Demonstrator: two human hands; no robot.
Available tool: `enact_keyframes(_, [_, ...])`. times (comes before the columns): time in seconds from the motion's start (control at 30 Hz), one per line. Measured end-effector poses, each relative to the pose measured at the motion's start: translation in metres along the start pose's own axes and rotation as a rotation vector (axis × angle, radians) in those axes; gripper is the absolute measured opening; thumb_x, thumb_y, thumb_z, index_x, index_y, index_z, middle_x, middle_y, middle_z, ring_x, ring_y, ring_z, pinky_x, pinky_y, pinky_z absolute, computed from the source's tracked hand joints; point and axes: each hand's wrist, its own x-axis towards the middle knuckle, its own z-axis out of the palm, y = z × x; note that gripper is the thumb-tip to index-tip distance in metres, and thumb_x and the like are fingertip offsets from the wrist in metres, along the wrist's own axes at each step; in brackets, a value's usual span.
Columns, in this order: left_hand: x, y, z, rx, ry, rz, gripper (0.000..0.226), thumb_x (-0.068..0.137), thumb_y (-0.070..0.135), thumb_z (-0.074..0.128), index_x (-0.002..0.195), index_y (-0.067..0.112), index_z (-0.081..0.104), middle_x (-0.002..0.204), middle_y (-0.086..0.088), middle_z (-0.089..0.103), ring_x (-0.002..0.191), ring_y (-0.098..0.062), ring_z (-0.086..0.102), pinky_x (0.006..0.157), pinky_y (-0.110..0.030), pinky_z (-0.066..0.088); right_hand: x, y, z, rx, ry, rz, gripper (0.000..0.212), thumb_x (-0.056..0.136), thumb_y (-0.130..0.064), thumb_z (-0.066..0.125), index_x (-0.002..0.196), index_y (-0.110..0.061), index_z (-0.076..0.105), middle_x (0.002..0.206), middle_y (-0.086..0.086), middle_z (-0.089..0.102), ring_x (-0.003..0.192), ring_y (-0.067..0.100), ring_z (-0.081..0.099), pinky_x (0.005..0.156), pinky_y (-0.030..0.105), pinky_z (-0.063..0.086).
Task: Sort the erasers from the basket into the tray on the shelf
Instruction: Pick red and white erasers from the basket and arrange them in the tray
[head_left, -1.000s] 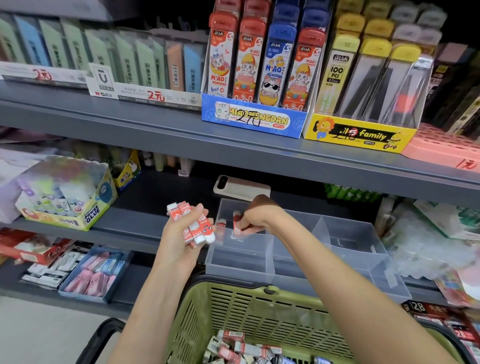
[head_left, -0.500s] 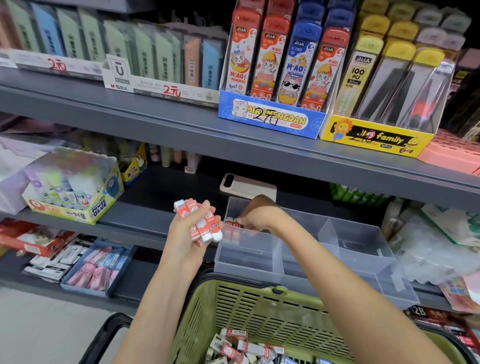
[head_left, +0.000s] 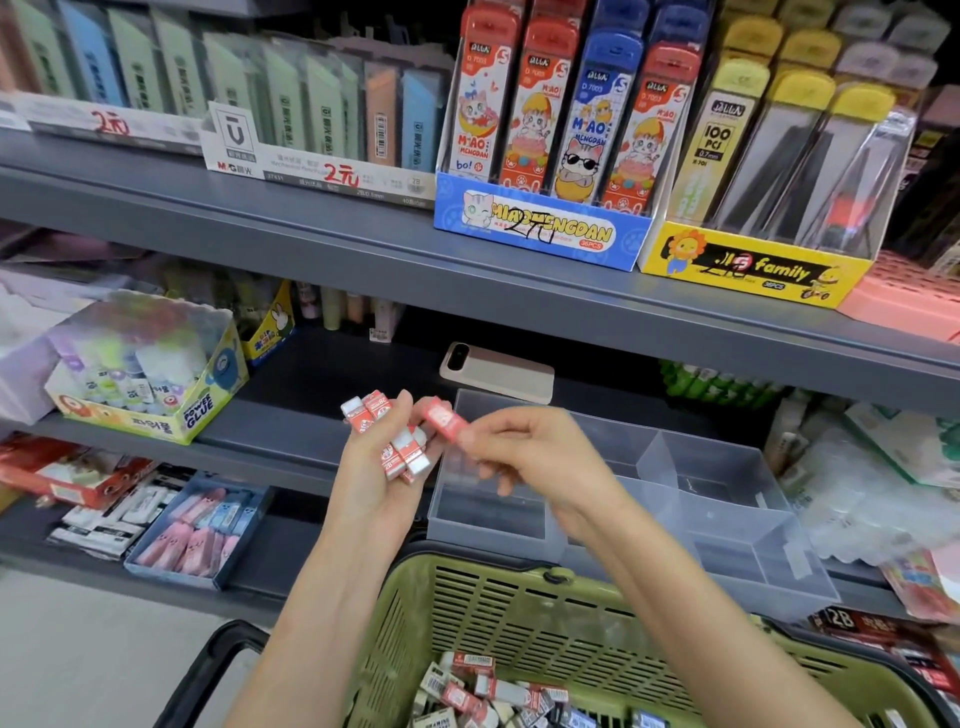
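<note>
My left hand (head_left: 371, 483) grips a bunch of several red-and-white erasers (head_left: 402, 452) just left of the clear divided tray (head_left: 727, 499) on the lower shelf. My right hand (head_left: 524, 449) pinches one red eraser (head_left: 444, 420) at the fingertips, close beside the left hand's bunch and above the tray's left front corner. Through the tray's left wall a reddish shape shows faintly. The green basket (head_left: 519, 613) sits below my arms with several more erasers (head_left: 483, 691) lying in its bottom.
A phone (head_left: 496, 371) lies on the shelf behind the tray. A Power Glue box (head_left: 150, 374) stands at the left, and a blue box of pink erasers (head_left: 200, 530) is one shelf lower. Pencil-lead displays (head_left: 545, 130) fill the upper shelf. Plastic-wrapped goods (head_left: 883, 467) crowd the tray's right side.
My right hand came out of the tray's left compartment and moved left to my left hand, where it now pinches one eraser from the bunch.
</note>
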Motion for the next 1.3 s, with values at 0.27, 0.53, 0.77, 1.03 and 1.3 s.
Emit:
enact_keyframes(0.27, [0.001, 0.000, -0.003, -0.015, 0.073, -0.008, 0.042, 0.065, 0.015, 0.073, 0.104, 0.008, 0.057, 0.078, -0.009, 0.074, 0.084, -0.024, 0.073, 0.067, -0.035, 0.059, 0.040, 0.000, -0.049, -0.612, 0.091, 0.008, 0.013, 0.085, -0.002, 0.061, 0.090, -0.004, 0.072, 0.092, 0.007, 0.070, 0.072, 0.016, 0.064, 0.067, 0.023, 0.056])
enact_keyframes(0.53, [0.002, -0.001, -0.004, 0.009, 0.075, -0.008, 0.037, 0.064, 0.015, 0.073, 0.097, 0.008, 0.058, 0.074, -0.007, 0.072, 0.076, -0.020, 0.072, 0.066, -0.034, 0.059, 0.072, 0.012, -0.027, -0.819, -0.060, 0.149, 0.014, 0.087, -0.007, 0.062, 0.096, 0.003, 0.065, 0.093, 0.016, 0.071, 0.085, 0.027, 0.071, 0.083, 0.029, 0.051])
enact_keyframes(0.77, [0.000, -0.001, -0.001, 0.023, 0.072, -0.052, 0.033, 0.065, 0.018, 0.073, 0.093, 0.008, 0.060, 0.073, -0.009, 0.071, 0.070, -0.018, 0.071, 0.057, -0.027, 0.056, 0.091, 0.029, -0.009, -1.169, 0.065, 0.184, 0.026, 0.085, -0.016, 0.062, 0.108, -0.003, 0.066, 0.096, 0.015, 0.061, 0.088, 0.027, 0.059, 0.071, 0.023, 0.042])
enact_keyframes(1.03, [-0.001, 0.000, 0.003, 0.133, 0.015, -0.123, 0.050, 0.068, 0.058, 0.061, 0.087, 0.011, 0.059, 0.060, -0.001, 0.057, 0.047, -0.008, 0.054, 0.038, -0.018, 0.043, 0.046, -0.005, -0.003, -0.509, 0.044, -0.214, 0.014, 0.089, -0.029, 0.060, 0.093, -0.022, 0.071, 0.064, -0.012, 0.061, 0.060, -0.002, 0.056, 0.061, 0.017, 0.045])
enact_keyframes(1.3, [-0.008, -0.003, 0.011, 0.286, 0.025, -0.064, 0.070, 0.071, 0.065, 0.048, 0.106, 0.006, 0.063, 0.089, -0.013, 0.073, 0.072, -0.019, 0.072, 0.047, -0.024, 0.054, 0.013, -0.015, 0.014, -0.365, -0.120, -0.300, 0.025, 0.074, -0.014, 0.078, 0.094, -0.022, 0.063, 0.075, -0.004, 0.056, 0.060, 0.006, 0.050, 0.060, 0.026, 0.047])
